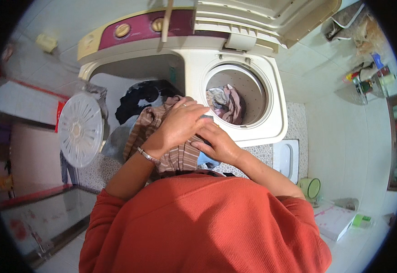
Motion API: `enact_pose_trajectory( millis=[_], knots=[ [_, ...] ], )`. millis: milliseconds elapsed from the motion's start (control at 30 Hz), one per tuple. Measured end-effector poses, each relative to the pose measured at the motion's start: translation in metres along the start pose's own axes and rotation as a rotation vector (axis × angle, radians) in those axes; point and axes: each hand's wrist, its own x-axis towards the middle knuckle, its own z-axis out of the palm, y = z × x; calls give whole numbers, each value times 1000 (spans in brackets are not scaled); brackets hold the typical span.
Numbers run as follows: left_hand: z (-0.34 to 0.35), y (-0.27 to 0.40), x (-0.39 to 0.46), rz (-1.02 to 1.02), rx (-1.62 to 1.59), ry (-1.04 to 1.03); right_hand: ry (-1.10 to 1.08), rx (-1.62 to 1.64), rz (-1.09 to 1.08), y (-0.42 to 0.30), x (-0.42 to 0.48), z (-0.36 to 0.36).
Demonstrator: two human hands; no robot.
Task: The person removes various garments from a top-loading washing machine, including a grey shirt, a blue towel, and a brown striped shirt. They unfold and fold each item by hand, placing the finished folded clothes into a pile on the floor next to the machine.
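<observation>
A twin-tub washing machine (pixel 195 82) stands before me with both tubs uncovered. My left hand (pixel 184 118), with a ring and a bracelet on it, lies over a bunched brown striped garment (pixel 179 155) at the front rim. From the other side my right hand (pixel 218 140) grips the cloth; the fingers of both hands meet, and partly hide their hold. Dark wet clothes (pixel 142 97) lie in the left wash tub, beside a greyish cloth (pixel 120 138) draped over its front edge. Inside the round spin tub (pixel 258 92) sit pinkish and pale clothes (pixel 230 104).
The raised lid (pixel 239 15) leans back behind the spin tub. A slotted clear plastic disc (pixel 80 130) is at the left. On the right are a squat toilet (pixel 286 160), a green container (pixel 310 187) and a white box (pixel 335 218). A corner shelf (pixel 365 88) holds bottles.
</observation>
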Motion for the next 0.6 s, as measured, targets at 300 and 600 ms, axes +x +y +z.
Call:
enact_pose_trajectory(
  millis=[300,600],
  knots=[
    [29,1,24,98,172,-40,-74,-62,670,103,-10,-73],
    [28,-5,40,31,96,7,-511,-632,597,307,73,-1]
  ],
)
